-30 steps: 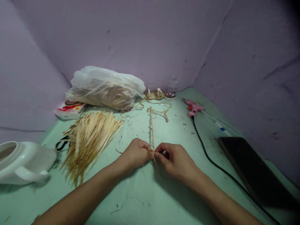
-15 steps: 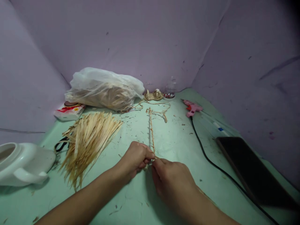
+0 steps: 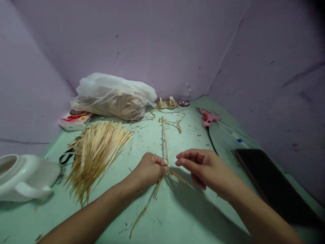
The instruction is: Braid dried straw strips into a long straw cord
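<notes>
My left hand (image 3: 151,169) pinches the near end of a thin twisted fibre cord (image 3: 165,144), which runs away from me across the table. Loose fibre strands (image 3: 147,205) trail from under that hand toward me, and another strand (image 3: 181,179) slants off to the right. Just right of the cord, my right hand (image 3: 203,167) hovers apart from it, fingers stretched and slightly parted with nothing between them. To the left lies a bundle of dry, straw-coloured fibre strips (image 3: 98,149).
A plastic bag (image 3: 114,96) lies against the back wall beside a small box (image 3: 76,121), a small woven piece (image 3: 167,102) and a tub of beads (image 3: 183,103). On the right are a pink glue gun (image 3: 209,117) and a phone (image 3: 269,183). A white jug (image 3: 27,178) lies far left.
My right hand has let go of the strands by the cord's end and moved up and right, its fingers spreading. The loose strands now show. My left hand stays on the cord.
</notes>
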A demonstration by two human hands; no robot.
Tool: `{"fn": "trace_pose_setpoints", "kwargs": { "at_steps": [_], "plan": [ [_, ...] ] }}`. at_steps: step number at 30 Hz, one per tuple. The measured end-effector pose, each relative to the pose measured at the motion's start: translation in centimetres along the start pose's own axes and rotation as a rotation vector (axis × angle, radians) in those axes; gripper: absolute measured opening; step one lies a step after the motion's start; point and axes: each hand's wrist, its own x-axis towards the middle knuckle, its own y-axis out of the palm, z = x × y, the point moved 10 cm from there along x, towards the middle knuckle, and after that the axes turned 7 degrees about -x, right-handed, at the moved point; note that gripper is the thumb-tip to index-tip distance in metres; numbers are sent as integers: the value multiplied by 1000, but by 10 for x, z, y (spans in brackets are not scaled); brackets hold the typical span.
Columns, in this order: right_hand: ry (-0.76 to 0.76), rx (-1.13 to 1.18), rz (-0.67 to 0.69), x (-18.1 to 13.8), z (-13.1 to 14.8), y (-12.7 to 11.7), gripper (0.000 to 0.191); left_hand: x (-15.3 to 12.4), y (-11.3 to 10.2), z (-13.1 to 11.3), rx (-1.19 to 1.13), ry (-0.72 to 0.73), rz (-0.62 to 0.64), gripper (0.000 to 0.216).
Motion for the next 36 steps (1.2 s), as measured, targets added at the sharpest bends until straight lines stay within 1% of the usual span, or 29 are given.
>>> {"fn": "trace_pose_setpoints", "kwargs": {
  "at_steps": [1, 3, 5, 7, 8, 10, 12, 15, 18, 20, 23, 27, 30, 33, 36],
  "plan": [
    [1, 16, 17, 5, -3, 6, 24, 0, 0, 0, -1, 5, -8, 8],
    [-69, -40, 96, 10, -5, 25, 26, 0, -2, 1, -12, -4, -30, 9],
    [-167, -152, 51, 11, -2, 32, 22, 0, -2, 4, -29, -30, -43, 9],
    [-231, -260, -46, 10, 0, 30, 19, 1, -3, 6, -37, -49, -41, 8],
    [-244, -296, -82, 9, 1, 28, 19, 2, -3, 7, -33, -52, -36, 8],
    [-236, -305, -106, 11, 0, 26, 16, 4, -3, 7, -12, -46, -12, 9],
    [-167, -216, -85, 15, -7, 25, 12, 5, -1, 5, 19, -24, 34, 10],
    [-29, 14, -1, 23, -20, 30, 7, 5, 4, -1, 80, 41, 137, 10],
    [7, 184, 65, 26, -23, 36, 7, 4, 7, -5, 136, 83, 192, 9],
    [6, 226, 84, 26, -23, 38, 8, 4, 4, -4, 190, 89, 166, 7],
    [18, 230, 92, 26, -25, 43, 9, 4, -2, -6, 329, 120, 81, 6],
    [31, 271, 96, 26, -28, 48, 10, -2, -12, -16, 587, 157, -61, 12],
    [29, 342, 128, 26, -26, 53, 9, -14, -16, -27, 793, 171, -129, 16],
    [26, 393, 134, 25, -23, 54, 11, -30, -14, -37, 952, 184, -162, 20],
    [25, 438, 128, 24, -21, 52, 12, -46, -2, -44, 1044, 211, -168, 25]
  ]
}}
